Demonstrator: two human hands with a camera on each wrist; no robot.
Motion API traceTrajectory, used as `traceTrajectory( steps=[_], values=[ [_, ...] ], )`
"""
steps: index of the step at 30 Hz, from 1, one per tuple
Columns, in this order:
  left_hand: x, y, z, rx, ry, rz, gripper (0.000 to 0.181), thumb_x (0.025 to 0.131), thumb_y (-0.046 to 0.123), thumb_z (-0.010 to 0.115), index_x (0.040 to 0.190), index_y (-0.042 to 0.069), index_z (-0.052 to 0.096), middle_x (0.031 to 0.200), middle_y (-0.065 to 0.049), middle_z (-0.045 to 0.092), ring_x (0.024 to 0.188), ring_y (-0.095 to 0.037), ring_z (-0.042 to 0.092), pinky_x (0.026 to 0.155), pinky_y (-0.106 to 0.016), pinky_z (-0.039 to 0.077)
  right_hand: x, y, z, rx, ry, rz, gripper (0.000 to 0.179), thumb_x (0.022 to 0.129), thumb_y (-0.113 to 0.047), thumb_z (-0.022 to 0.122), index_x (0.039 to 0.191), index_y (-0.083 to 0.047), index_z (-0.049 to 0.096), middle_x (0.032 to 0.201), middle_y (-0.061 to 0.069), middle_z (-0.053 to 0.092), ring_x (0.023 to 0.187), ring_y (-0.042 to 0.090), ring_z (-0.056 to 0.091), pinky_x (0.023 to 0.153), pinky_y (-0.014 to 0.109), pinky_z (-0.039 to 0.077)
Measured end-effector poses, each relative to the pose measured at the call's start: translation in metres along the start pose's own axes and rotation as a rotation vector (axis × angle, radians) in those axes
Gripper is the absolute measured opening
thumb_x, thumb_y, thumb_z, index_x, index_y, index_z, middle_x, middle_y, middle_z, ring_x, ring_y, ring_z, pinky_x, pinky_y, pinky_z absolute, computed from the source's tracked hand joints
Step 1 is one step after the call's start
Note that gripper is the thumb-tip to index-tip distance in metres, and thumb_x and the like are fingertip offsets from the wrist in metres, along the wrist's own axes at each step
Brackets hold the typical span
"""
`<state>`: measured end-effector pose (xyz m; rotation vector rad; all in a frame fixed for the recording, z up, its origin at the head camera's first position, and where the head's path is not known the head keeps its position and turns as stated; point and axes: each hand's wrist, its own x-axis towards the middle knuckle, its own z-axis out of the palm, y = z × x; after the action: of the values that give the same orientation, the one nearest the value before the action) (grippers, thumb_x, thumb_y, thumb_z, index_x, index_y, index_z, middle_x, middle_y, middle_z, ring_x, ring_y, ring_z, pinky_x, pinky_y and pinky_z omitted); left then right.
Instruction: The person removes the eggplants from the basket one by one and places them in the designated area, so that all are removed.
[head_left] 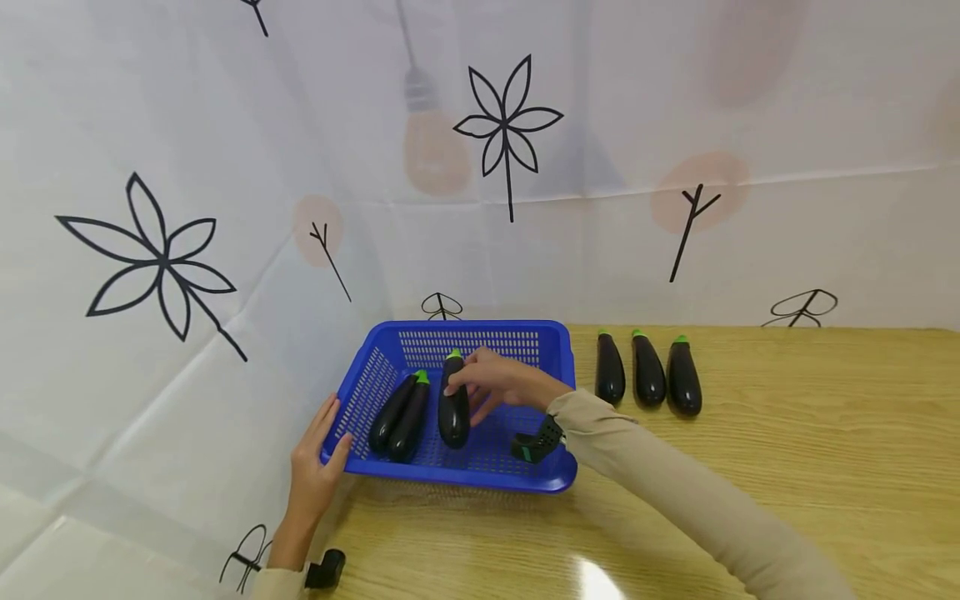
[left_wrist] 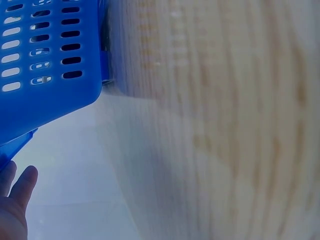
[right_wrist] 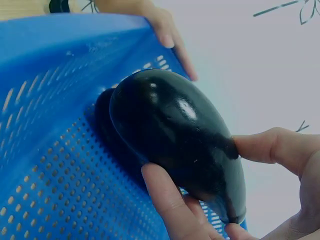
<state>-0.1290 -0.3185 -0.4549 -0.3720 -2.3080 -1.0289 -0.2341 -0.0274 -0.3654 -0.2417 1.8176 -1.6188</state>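
My right hand point(head_left: 498, 382) grips a dark eggplant point(head_left: 453, 412) between thumb and fingers, over the inside of a blue basket point(head_left: 450, 478). In the right wrist view that eggplant point(right_wrist: 170, 130) fills the middle, its thick end away from the palm. Two more eggplants point(head_left: 409, 423) with green caps lie side by side in the basket's left part. My left hand point(head_left: 315, 467) rests on the basket's left rim, fingers fairly straight along its outside. In the left wrist view only part of the left hand point(left_wrist: 15, 205) shows, below the perforated basket wall point(left_wrist: 55, 65).
Three eggplants point(head_left: 648, 371) stand in a row on the wooden table point(head_left: 810, 433), right of the basket. A white patterned cloth point(head_left: 600, 250) hangs behind the table and along its left side. Each wrist wears a black strapped device point(head_left: 326, 570).
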Motion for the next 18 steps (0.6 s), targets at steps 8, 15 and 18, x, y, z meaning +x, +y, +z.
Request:
traceTrajectory(
  steps=[8, 15, 18],
  values=[
    [0.000, 0.001, 0.000, 0.003, -0.005, -0.007, 0.055, 0.087, -0.001, 0.061, 0.139, -0.003, 0.043, 0.146, -0.017, 0.039, 0.132, -0.027, 0.037, 0.101, -0.011, 0.028, -0.017, -0.003, -0.006, 0.010, -0.020, -0.024, 0.033, 0.077, -0.006, 0.066, 0.106, 0.003, 0.052, 0.085, 0.020, 0.063, 0.071, 0.032, 0.065, 0.062, 0.047, 0.056],
    [-0.001, 0.001, 0.000, 0.001, 0.018, -0.014, 0.055, 0.086, -0.001, 0.061, 0.139, -0.002, 0.044, 0.145, -0.016, 0.040, 0.130, -0.034, 0.039, 0.101, -0.010, 0.027, -0.033, -0.008, -0.010, 0.043, 0.015, -0.013, 0.064, 0.077, -0.004, 0.067, 0.129, 0.000, 0.030, 0.094, 0.025, 0.060, 0.074, 0.034, 0.064, 0.063, 0.049, 0.056],
    [-0.001, 0.001, 0.000, 0.000, 0.018, -0.017, 0.056, 0.086, -0.002, 0.061, 0.139, -0.001, 0.044, 0.145, -0.016, 0.040, 0.129, -0.037, 0.040, 0.100, -0.009, 0.027, -0.038, -0.009, -0.013, 0.044, 0.021, -0.013, 0.067, 0.077, -0.005, 0.067, 0.132, -0.001, 0.029, 0.099, 0.027, 0.057, 0.077, 0.035, 0.064, 0.063, 0.049, 0.056]
  ],
)
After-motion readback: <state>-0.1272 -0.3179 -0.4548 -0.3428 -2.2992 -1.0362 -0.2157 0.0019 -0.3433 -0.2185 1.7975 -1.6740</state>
